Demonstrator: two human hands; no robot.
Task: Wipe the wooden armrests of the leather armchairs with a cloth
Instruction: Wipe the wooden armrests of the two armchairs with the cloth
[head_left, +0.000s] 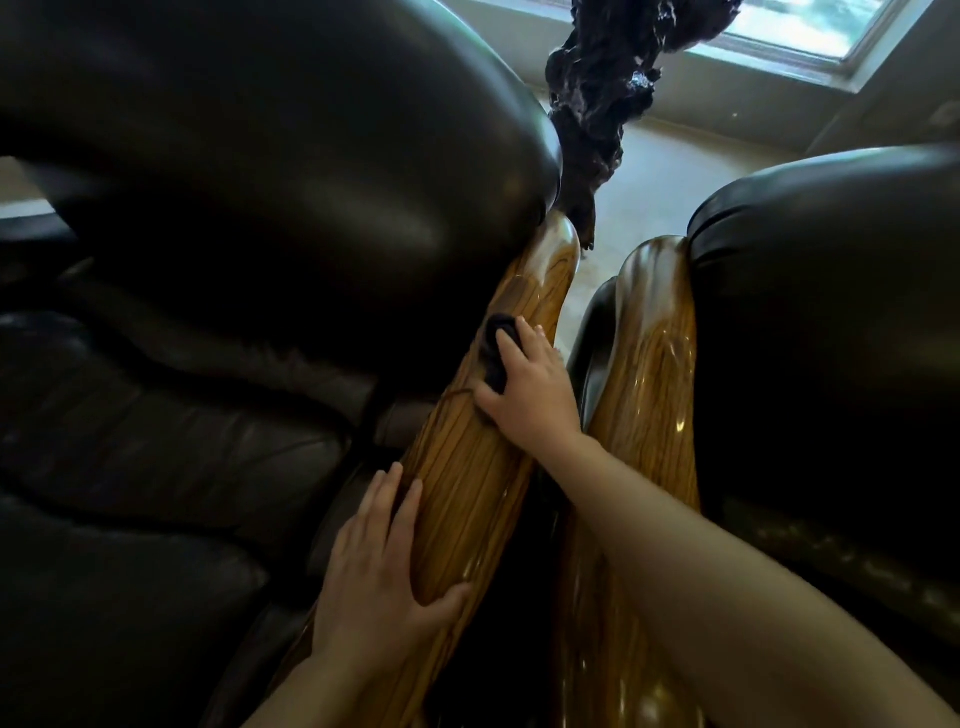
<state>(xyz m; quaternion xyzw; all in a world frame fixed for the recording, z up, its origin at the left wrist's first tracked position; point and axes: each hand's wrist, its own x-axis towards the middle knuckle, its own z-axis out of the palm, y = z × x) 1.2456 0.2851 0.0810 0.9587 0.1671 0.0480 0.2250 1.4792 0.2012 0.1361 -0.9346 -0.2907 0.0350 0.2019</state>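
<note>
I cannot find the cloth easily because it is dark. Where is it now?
In the head view, the dark cloth is under the right hand, pressed on the left chair's wooden armrest, beside the black leather backrest.

Beyond the hands, at the far end of the view, a pale beige floor (670, 171) runs up to a light-coloured wall (613, 49), washed in soft daylight. Up and to the right of the hands a white-framed window (810, 31) glows bright, its sill catching the light while the near foreground stays dim. Straight ahead of the hands stands a dark, gnarled, glossy root-like wooden sculpture (597, 93), its rough shape twisting upward in front of the wall and window.
</note>
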